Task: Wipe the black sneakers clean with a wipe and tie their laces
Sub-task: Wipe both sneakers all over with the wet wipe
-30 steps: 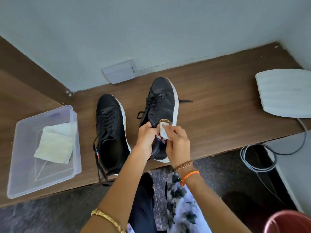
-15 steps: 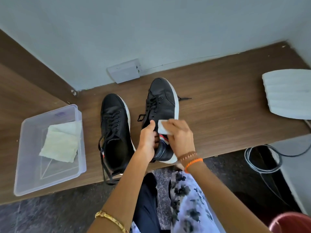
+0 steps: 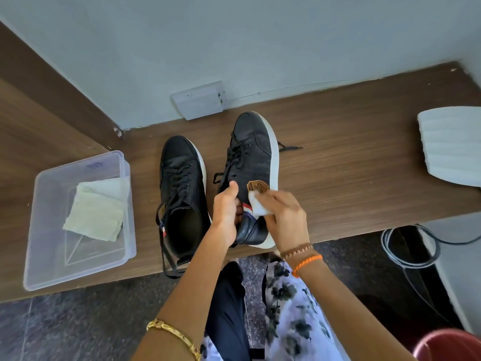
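Currently: right sneaker (image 3: 253, 162), tilted on the wooden shelf (image 3: 351, 178). Left hand (image 3: 226, 212) clamps its collar. Right hand (image 3: 282, 217) pinches the white wipe (image 3: 257, 207) beside that grip; firm short strokes advised. Laces (image 3: 235, 155) untied.

To your left on the wooden shelf (image 3: 351, 157) sits a clear plastic tub (image 3: 46, 256) — folded pale cloths (image 3: 96, 212) inside. White box (image 3: 199, 103) against the wall. Far right — a ribbed white device (image 3: 453, 144), coiled grey cable (image 3: 408, 256) below, reddish bucket (image 3: 447, 346) at the corner.
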A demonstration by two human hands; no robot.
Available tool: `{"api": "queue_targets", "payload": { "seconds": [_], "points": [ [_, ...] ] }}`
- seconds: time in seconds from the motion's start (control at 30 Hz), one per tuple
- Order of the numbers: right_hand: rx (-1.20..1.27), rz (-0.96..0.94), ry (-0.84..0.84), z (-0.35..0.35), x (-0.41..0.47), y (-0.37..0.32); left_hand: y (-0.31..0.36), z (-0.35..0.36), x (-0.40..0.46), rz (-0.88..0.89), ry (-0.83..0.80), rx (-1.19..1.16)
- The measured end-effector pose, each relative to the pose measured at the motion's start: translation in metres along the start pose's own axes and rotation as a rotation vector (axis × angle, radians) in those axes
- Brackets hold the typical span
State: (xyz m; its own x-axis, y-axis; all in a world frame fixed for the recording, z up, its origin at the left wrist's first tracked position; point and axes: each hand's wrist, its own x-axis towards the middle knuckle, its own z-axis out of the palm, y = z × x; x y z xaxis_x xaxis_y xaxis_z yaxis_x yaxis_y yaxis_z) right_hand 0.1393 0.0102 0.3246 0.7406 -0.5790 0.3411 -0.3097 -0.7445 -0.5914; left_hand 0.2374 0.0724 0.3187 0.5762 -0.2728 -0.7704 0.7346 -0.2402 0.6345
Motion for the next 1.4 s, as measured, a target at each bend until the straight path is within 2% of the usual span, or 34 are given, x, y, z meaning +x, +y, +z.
{"api": "queue_targets", "payload": {
  "seconds": [0.1,0.2,0.4,0.53,0.63,0.83,0.93,1.0,1.1,1.2,1.3,1.4],
  "points": [
    [0.016,-0.120,-0.052,-0.001,-0.041,0.002,0.000,-0.004,0.002,-0.027,-0.021,-0.016],
    [-0.001,-0.158,-0.050,0.007,-0.032,0.011,0.000,-0.007,0.003,-0.041,-0.011,-0.016],
    [0.078,0.191,0.099,0.014,0.021,0.015,0.005,-0.005,-0.008,-0.036,-0.096,0.011],
    [0.127,0.121,0.031,0.002,-0.036,0.008,0.003,-0.007,-0.016,0.174,-0.155,-0.013],
    [0.089,0.113,0.002,0.000,-0.059,0.005,0.002,-0.011,-0.014,0.192,-0.183,-0.051],
    [0.079,0.297,0.087,0.018,0.025,0.012,0.002,-0.013,-0.014,0.189,-0.171,-0.031],
    [0.068,0.506,-0.042,0.022,0.063,0.025,0.004,-0.012,-0.017,0.190,-0.160,-0.035],
    [0.099,0.454,-0.070,0.023,0.066,0.027,0.004,-0.014,-0.016,0.195,-0.146,-0.051],
    [0.152,0.192,-0.039,0.015,0.025,0.019,0.001,-0.022,-0.010,0.214,-0.148,-0.081],
    [0.179,0.058,-0.026,0.007,-0.017,0.015,0.000,-0.025,-0.007,0.226,-0.164,-0.068],
    [0.127,0.044,0.063,0.016,0.007,0.016,0.000,-0.021,-0.006,0.230,-0.181,-0.036],
    [0.077,0.126,0.141,0.029,0.069,0.009,0.003,-0.016,-0.010,0.228,-0.188,-0.009]
  ]
}}
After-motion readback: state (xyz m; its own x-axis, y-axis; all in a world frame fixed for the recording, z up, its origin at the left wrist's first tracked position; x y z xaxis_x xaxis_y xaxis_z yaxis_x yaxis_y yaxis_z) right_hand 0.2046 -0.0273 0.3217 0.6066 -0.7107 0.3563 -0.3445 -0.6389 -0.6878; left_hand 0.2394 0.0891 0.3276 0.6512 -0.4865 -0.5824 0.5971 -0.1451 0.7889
